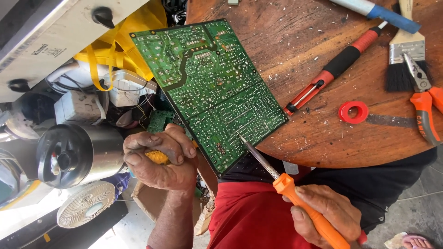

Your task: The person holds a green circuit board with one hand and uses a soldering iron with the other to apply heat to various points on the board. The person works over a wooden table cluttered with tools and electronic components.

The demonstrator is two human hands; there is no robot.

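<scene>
Two hands low in frame, apart from each other: right hand (330,212) wrapped round the orange handle of a soldering iron (295,191), metal tip touching the near edge of the green circuit board (210,87); left hand (159,159) closed on the board's near left edge, with something yellow under the fingers, can't tell what. Board tilted, solder side up, far half resting on the round wooden table (295,46), near corner hanging over the person's red and black clothing. On the table past the board: red and black desoldering pump (334,69), red ring (354,112), orange-handled pliers (422,99), black-bristle paintbrush (404,55). Left side off the table: steel canister (80,154), small white fan (85,204), yellow bag (127,46) further back
</scene>
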